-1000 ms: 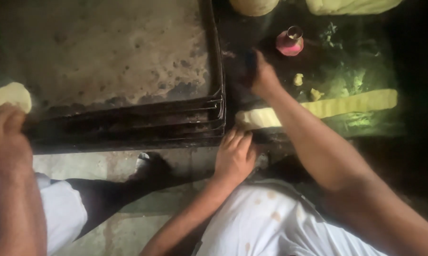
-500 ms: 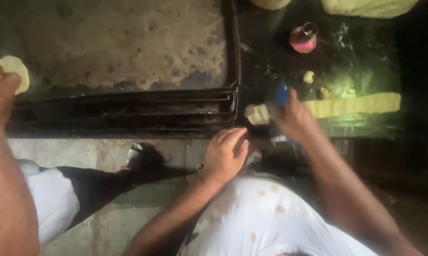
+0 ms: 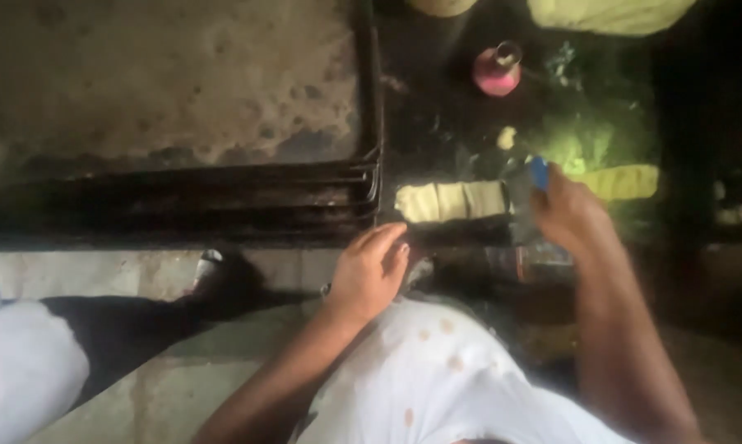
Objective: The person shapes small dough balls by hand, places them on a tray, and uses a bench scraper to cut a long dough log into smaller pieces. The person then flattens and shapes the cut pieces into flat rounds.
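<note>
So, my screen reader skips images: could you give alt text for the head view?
The right hand holds a small blue object beside a scored pale dough strip on a dark worktop. The left hand rests at its edge, near stacked dark trays.

You see a dim, motion-blurred view; right of the dark stacked metal baking trays (image 3: 223, 197), shadow perhaps swallows all detail.

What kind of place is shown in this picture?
Probably a small bakery or food-preparation workshop. A stack of worn, blackened metal trays lies by a dark worktop, where the right hand holds a blue-handled tool beside a scored strip of pale dough.
</note>
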